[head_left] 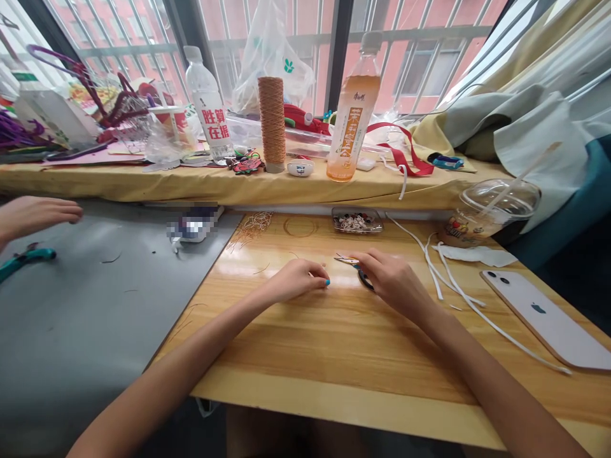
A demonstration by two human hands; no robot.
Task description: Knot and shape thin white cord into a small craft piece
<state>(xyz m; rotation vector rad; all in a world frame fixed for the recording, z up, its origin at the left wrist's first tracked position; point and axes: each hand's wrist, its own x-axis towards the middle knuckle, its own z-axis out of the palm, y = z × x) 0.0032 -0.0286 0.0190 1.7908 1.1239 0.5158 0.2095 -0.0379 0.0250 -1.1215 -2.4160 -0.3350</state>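
Note:
My left hand [296, 280] is over the middle of the wooden table [305, 356], fingers pinched together. A tiny blue bead-like piece [327, 282] shows at its fingertips. To its right, my right hand [389, 277] has its fingers closed on a pair of small scissors [366, 280] with dark handles. The scissors' thin metal blades point left, toward my left hand, and my fingers cover part of them. Beyond my hands, a clear dish [358, 220] holds many small pale and dark pieces. Thin brown cord [248, 235] lies loosely bunched at the table's back left.
Another person's hand [38, 213] is at the far left, near teal-handled pliers [31, 257]. White cords [496, 324], a phone [548, 318] and a lidded cup [482, 216] lie to the right. On the ledge stand a cord spool [272, 127] and an orange drink bottle [351, 127].

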